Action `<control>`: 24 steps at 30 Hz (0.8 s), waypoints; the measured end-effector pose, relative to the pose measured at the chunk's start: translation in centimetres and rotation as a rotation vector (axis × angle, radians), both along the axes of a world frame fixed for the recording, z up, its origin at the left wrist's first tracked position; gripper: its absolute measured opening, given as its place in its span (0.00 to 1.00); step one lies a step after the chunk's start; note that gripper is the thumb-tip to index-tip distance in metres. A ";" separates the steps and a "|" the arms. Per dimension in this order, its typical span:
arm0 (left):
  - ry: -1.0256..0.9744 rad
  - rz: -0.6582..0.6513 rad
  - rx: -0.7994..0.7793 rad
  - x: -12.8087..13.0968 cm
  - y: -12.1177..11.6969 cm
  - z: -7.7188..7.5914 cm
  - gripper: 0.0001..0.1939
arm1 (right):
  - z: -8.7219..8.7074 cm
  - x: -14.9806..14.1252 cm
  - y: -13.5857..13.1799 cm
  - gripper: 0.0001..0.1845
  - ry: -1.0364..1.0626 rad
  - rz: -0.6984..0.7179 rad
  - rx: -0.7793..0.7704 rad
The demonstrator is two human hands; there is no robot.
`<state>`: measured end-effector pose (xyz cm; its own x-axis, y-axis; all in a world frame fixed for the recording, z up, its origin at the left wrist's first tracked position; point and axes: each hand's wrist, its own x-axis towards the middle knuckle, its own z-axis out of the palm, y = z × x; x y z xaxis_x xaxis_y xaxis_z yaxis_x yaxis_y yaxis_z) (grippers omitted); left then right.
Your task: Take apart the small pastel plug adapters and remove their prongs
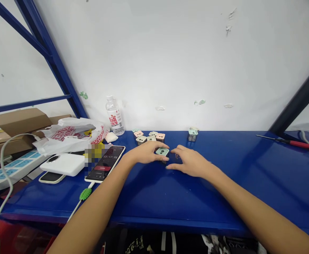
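My left hand (149,151) grips a small box-shaped piece with a mint-green top and two dark round spots (162,151), thumb on the near side and index finger on the far side. Just to its right, my right hand (187,160) is open, fingertips and thumb spread apart and pointing at that piece. Behind my left hand is a loose cluster of similar pieces, among them a pink-topped one (160,136) and a pale grey-green one (141,139). Another mint-topped piece (193,134) stands by the wall, touching a further one behind it.
A phone (105,165) showing a timer lies left of my left arm, on the blue table (165,201). Beyond are a water bottle (115,116), plastic bags (70,135), a white power bank (64,164) and a power strip (14,171). At right lies a red-handled screwdriver (300,144).
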<state>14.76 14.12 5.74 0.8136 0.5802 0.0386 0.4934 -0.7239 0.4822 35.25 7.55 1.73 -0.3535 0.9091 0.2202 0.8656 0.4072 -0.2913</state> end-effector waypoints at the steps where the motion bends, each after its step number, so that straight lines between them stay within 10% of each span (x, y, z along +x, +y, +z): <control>1: -0.009 -0.006 -0.007 0.1 0.0 0.0 0.26 | -0.4 -0.5 0.1 0.25 -0.005 -0.004 -0.032; 24: -0.189 -0.014 -0.120 0.4 0.6 -1.4 0.27 | -0.8 -1.9 0.6 0.19 0.076 -0.144 -0.051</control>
